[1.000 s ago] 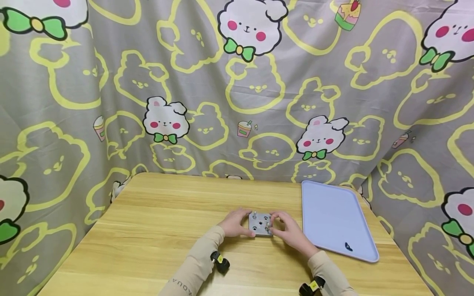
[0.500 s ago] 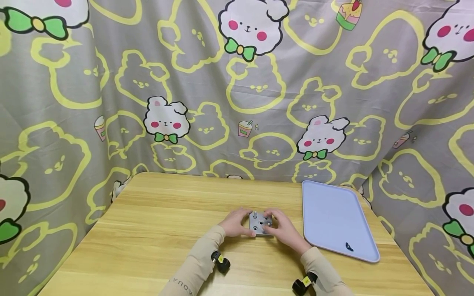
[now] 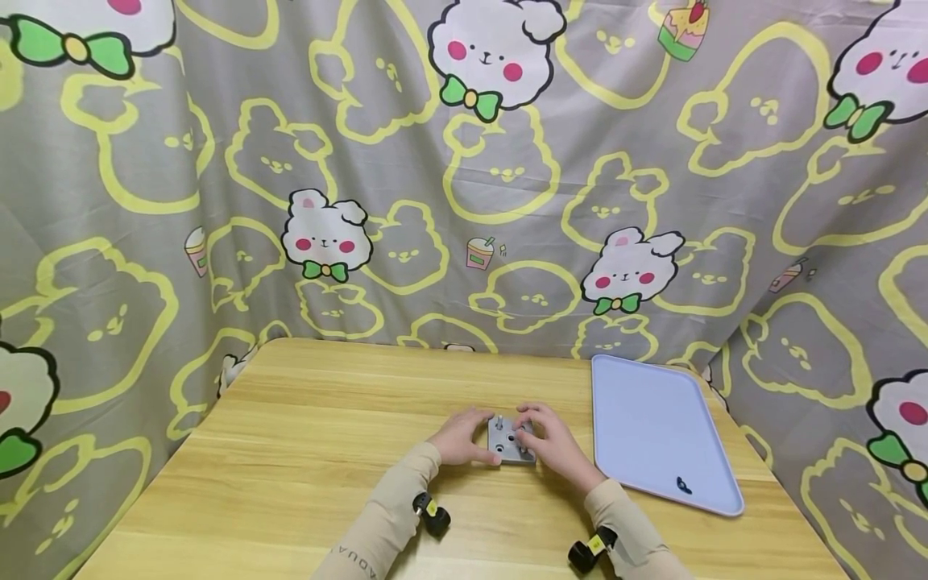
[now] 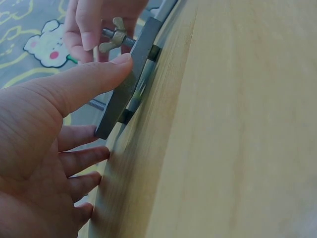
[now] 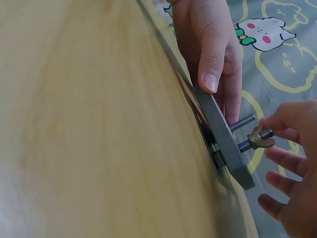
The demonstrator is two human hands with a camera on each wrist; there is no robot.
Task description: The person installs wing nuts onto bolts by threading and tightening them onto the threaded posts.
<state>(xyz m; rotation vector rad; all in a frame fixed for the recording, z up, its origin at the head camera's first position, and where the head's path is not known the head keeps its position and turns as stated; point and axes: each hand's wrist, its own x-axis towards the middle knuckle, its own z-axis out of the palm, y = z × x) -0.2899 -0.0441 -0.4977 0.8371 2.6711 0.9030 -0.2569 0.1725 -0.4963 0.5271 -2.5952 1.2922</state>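
Right hand (image 3: pixel 554 445) has shifted left over the last second, so its thumb and fingertips now sit further over the metal plate (image 3: pixel 500 437); left hand (image 3: pixel 457 439) and plate look unmoved. Plate is lying between my two hands on the wooden table (image 3: pixel 326 467), raised on short dark stubs (image 4: pixel 154 52). I've got its left side in my left hand: thumb on the near corner, forefinger at the far one, wide gap between, other fingers loosely bent. Right hand isn't clamped on anything: fingers half bent with gaps between them, thumb tip right by the brass wing nut (image 5: pixel 257 139); can't tell if it's touching. Nut sits partway along the threaded bolt (image 5: pixel 244 146) under my right fingers, thread showing above and below it. Bare stud (image 5: pixel 242 122) stands just beside my left fingertips, far-left corner of plate. One hole (image 3: pixel 499 449) by my left thumb, another (image 3: pixel 511 437) mid-plate, between both thumbs. Lavender tray (image 3: pixel 652 427) is off to the right of my right fingers, not touching them, small dark piece (image 3: pixel 683 484) in its near end. Patterned curtain (image 3: pixel 406 161) beyond my fingertips, past the table edge.
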